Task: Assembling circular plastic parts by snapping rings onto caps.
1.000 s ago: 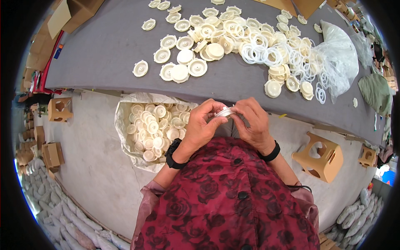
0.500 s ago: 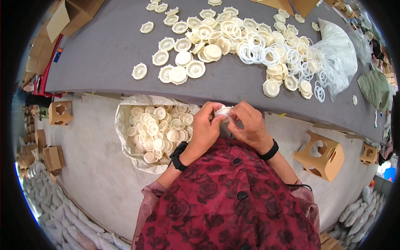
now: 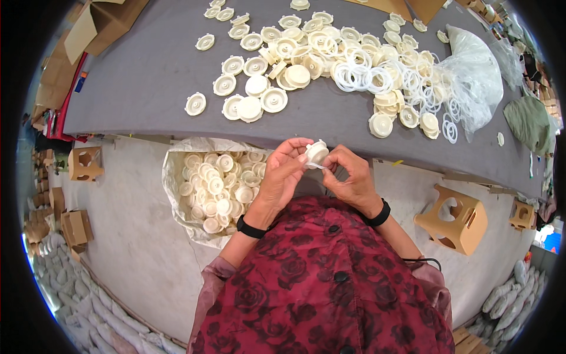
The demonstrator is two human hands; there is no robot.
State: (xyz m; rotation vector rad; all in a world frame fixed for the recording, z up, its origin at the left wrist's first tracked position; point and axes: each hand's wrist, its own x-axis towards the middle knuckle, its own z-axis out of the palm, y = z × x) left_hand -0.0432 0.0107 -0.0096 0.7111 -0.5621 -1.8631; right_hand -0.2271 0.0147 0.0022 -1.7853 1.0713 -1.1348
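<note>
At the table's front edge, my left hand (image 3: 282, 176) grips a round cream plastic cap (image 3: 317, 151), tilted up on its side. A thin whitish sealing ring (image 3: 314, 166) shows along the cap's lower edge. My right hand (image 3: 354, 178) is closed in a pinch at the ring's right end. How far the ring sits around the cap cannot be made out. Ahead on the table lies a heap of similar caps (image 3: 273, 100), some face up and some face down. Loose translucent rings (image 3: 380, 80) lie over its right part.
A grey-topped table (image 3: 147, 88) spans the front. Below it, at left, a white woven sack (image 3: 175, 194) holds many caps. A clear plastic bag (image 3: 474, 76) rests by the rings. Tan stools (image 3: 457, 221) stand on the floor; a cardboard box (image 3: 109, 23) is at far left.
The cap has turned from nearly flat to tilted upright. My left hand has rolled and opened out somewhat around it. My right hand stays pinched, slightly lower, with the ring now showing.
</note>
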